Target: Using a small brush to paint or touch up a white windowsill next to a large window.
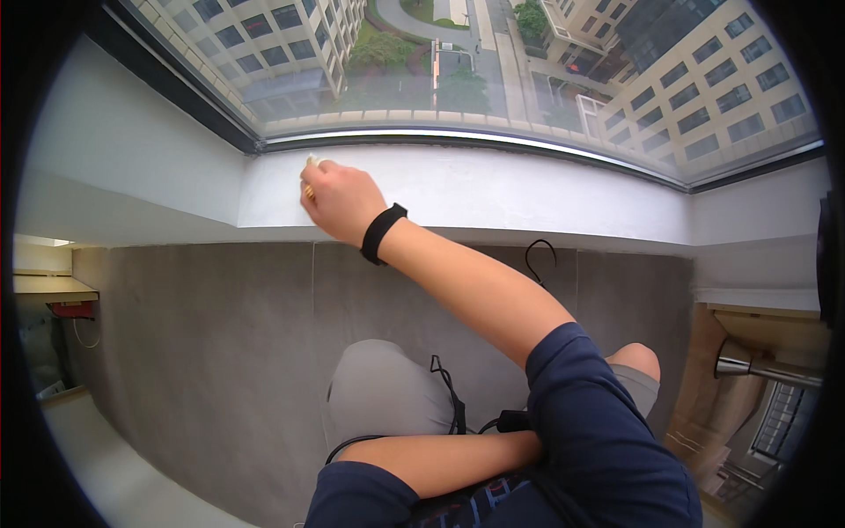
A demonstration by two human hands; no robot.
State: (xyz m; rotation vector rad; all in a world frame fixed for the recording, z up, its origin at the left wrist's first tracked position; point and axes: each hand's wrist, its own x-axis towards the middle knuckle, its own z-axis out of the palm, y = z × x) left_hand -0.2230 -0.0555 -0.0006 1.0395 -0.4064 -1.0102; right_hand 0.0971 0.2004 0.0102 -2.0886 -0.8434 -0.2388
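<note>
The right hand curls closed around a pale scrap, perhaps cloth, tip poking forward, long axis mostly covered; beneath lies the white sill. The left hand, hidden behind the right sleeve, cannot be judged.

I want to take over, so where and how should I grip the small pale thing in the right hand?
Probably pinch the small pale thing at its tip, coming from the window side: that end pokes out past the right hand, whose grip seems to hide much of the rest.
</note>
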